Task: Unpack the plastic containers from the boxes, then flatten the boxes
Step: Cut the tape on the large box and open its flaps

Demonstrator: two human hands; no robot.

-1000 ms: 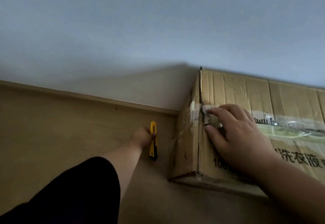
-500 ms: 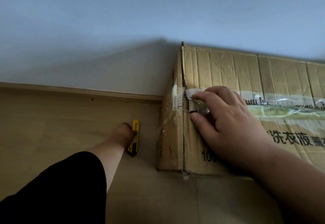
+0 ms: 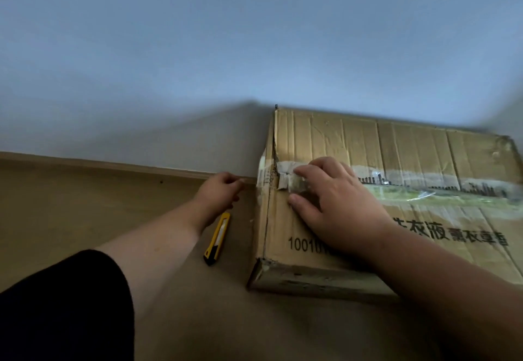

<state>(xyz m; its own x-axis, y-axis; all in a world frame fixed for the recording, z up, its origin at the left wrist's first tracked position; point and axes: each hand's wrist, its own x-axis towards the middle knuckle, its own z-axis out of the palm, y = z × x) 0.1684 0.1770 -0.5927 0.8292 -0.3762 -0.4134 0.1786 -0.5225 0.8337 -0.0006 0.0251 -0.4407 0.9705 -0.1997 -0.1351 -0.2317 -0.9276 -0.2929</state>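
- The yellow utility knife (image 3: 217, 238) lies on the wooden floor (image 3: 70, 213), long axis running near to far, just left of the cardboard box (image 3: 396, 145).
- The box stretches left to right against the wall (image 3: 198, 49).
- The right hand (image 3: 336, 205) pinches the tape (image 3: 294, 181) at its left edge.
- The left hand (image 3: 219, 190), loosely curled and holding nothing, has released the knife it gripped half a second ago.

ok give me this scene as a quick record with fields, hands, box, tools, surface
left hand: off the cutter, fingers loosely curled, holding nothing, beside the box's left side
right hand: fingers pinch the peeling clear packing tape on the box top
box: brown taped cardboard box, shut, Chinese print and numerals on top
tool: yellow and black utility knife, lying on the floor left of the box
surface: tan floor, pale wall behind
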